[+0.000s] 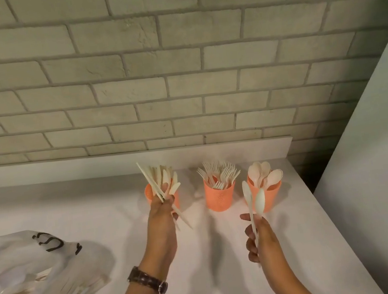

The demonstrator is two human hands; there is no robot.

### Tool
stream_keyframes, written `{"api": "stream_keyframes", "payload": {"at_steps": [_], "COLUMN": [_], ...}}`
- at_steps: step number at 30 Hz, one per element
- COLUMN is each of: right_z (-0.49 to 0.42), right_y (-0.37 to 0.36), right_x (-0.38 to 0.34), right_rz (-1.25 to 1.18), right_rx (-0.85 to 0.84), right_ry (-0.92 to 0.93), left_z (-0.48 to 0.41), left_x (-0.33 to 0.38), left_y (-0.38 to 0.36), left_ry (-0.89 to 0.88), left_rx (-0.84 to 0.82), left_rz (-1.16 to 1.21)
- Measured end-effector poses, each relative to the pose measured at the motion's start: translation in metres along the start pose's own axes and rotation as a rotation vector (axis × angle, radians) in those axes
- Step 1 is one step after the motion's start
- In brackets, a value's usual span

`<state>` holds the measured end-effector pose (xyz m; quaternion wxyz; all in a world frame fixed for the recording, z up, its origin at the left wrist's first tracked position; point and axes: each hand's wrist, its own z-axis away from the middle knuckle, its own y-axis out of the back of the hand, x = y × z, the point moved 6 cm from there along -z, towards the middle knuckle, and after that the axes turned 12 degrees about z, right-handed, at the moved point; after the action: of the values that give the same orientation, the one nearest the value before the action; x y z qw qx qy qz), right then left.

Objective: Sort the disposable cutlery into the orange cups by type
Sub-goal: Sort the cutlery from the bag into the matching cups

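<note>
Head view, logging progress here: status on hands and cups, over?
Left hand shut on knives at the left cup. Right hand shut on two spoons short of the spoon cup. Nothing blocking.

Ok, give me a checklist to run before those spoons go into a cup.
1. Right hand grips two spoons: ok.
2. Spoon cup upright, just beyond them: ok.
3. Room left in spoon cup: cannot tell.
4. Fork cup holds forks only: ok.
5. Left hand still full of knives at the knife cup: not ok.
6. Plastic bag emptied: not ok.
</note>
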<state>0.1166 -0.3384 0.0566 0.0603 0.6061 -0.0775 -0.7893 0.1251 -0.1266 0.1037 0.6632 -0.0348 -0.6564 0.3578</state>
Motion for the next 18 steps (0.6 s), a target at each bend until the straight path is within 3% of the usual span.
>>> {"api": "stream_keyframes", "payload": {"at_steps": [6, 12, 18], "right_z": [-0.005, -0.001, -0.001], "right_y": [-0.004, 0.001, 0.007], "right_x": [-0.003, -0.018, -0.023], "right_rz": [-0.09, -0.051, -0.023], "right_rx": [-0.034, -0.038, -0.066], "right_ry": [-0.056, 0.105, 0.144], "left_z": [-0.063, -0.107, -0.124], "left_x": [0.038, 0.011, -0.028], "left_y": [0.024, 0.041, 0.059], "left_ry": [-0.29, -0.29, -0.095], "left_rx": [0.086, 0.122, 0.204], "left_rz": [-0.15, -0.317, -1.059]}}
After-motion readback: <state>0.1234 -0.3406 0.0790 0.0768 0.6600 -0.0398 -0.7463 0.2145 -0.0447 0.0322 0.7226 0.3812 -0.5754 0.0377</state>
